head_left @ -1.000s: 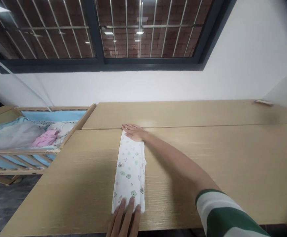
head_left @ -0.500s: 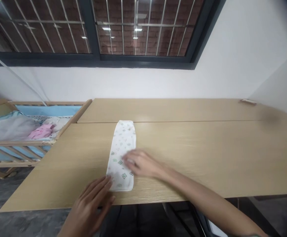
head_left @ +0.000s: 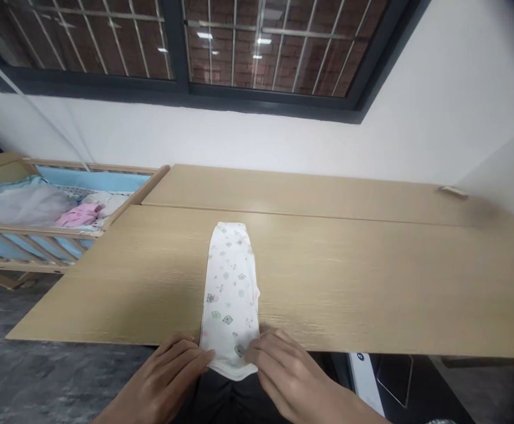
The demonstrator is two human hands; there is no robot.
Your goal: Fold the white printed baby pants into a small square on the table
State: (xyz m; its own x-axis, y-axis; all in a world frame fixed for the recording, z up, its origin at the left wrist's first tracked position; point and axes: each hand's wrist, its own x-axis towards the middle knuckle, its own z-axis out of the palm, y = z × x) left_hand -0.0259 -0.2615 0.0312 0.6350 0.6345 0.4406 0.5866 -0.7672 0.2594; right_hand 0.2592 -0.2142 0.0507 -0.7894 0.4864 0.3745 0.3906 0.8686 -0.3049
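A narrow white cloth [head_left: 231, 282] printed with small animals and green leaf-like shapes lies lengthwise in front of me; it looks like baby pants folded in half. Its far end tapers on the table, while the wider near end hangs slightly past the front edge. My left hand [head_left: 168, 374] pinches the near left corner between thumb and fingers. At the near right corner, my right hand [head_left: 285, 371] grips the fabric the same way. The fingertips partly cover both corners.
The wooden table [head_left: 349, 282] spreads wide to the right, with a seam along its back part. A crib [head_left: 119, 206] with blue lining, a pink cloth [head_left: 79, 215] and netting stands at left. Behind is a barred window [head_left: 265, 53]. A small flat object [head_left: 454, 192] lies far right.
My right hand has moved from the cloth's middle to its near right corner and grips it. My left hand now pinches the left corner. The cloth has slid toward me, over the table edge.
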